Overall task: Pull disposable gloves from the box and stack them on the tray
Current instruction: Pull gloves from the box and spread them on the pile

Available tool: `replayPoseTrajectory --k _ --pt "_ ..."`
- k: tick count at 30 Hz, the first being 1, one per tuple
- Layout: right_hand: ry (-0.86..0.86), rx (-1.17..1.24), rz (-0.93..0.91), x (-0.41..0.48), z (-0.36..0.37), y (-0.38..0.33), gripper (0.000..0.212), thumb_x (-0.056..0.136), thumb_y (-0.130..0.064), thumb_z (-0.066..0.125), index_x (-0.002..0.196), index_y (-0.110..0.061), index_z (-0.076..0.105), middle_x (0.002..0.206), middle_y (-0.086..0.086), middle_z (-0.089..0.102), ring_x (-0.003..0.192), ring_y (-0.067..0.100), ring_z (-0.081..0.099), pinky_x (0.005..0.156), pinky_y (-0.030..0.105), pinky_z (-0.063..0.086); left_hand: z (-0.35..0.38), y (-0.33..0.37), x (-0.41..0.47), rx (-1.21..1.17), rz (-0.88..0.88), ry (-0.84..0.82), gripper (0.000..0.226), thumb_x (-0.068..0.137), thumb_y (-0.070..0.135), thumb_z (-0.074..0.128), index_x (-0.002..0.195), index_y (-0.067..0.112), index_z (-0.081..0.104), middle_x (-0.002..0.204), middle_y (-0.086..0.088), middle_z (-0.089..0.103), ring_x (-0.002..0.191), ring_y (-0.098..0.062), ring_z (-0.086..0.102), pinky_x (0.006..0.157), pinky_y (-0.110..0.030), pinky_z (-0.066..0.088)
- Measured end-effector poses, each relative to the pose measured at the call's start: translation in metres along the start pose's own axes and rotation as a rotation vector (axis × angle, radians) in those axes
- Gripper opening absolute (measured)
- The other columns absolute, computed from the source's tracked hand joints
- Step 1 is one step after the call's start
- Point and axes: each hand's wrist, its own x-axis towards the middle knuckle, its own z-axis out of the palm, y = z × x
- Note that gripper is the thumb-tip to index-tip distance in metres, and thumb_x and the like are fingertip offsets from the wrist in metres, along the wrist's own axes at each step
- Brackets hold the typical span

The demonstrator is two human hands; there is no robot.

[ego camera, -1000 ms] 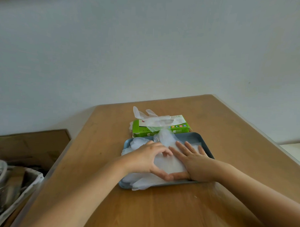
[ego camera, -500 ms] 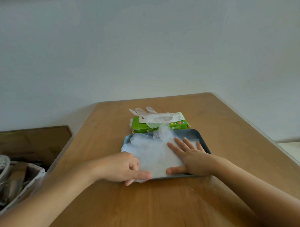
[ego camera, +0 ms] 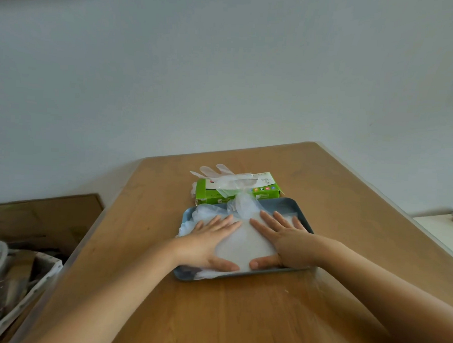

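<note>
Left grip (ego camera: 207, 243) and right grip (ego camera: 285, 244), fingers flat, press translucent crumpled gloves (ego camera: 246, 245) on tray (ego camera: 283, 204)

I read this as an ordinary room in a home, or a small plain workroom; I cannot tell which; a plain white-painted wall (ego camera: 223, 81) rises right behind a smooth brown wooden table (ego camera: 241, 313); a green cardboard box of thin clear disposable gloves (ego camera: 211, 194) looks like household stock; to the left, a white-rimmed open bin (ego camera: 50, 261) holds jumbled clutter beside a flat brown board (ego camera: 44, 216); a white ledge (ego camera: 434, 227) shows at the far right.
</note>
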Motion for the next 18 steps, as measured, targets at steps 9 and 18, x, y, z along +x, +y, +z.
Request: replayPoseTrajectory --k 9,18 --pt "0.308 0.095 -0.008 0.002 -0.068 0.022 0.047 0.085 -0.053 0.061 0.126 -0.032 0.059 0.129 -0.008 0.059 0.112 0.011 0.055 0.086 0.021 0.039 -0.034 -0.006 0.006 -0.293 -0.075 0.263 0.072 0.079 0.059 0.059 0.14 0.026 0.042 0.141 0.013 0.041 0.132 -0.006 0.038 0.103 -0.017 0.03" --pt "0.342 0.034 -0.071 0.117 -0.081 -0.02 0.072 0.073 -0.055 0.073 0.132 -0.018 0.055 0.133 0.002 0.054 0.12 0.022 0.052 0.1 0.036 0.042 -0.067 -0.044 0.065 -0.325 -0.268 0.417 0.065 0.093 0.033 0.059 0.148 0.016 0.028 0.149 -0.004 0.041 0.132 -0.021 0.042 0.092 -0.023 0.033"
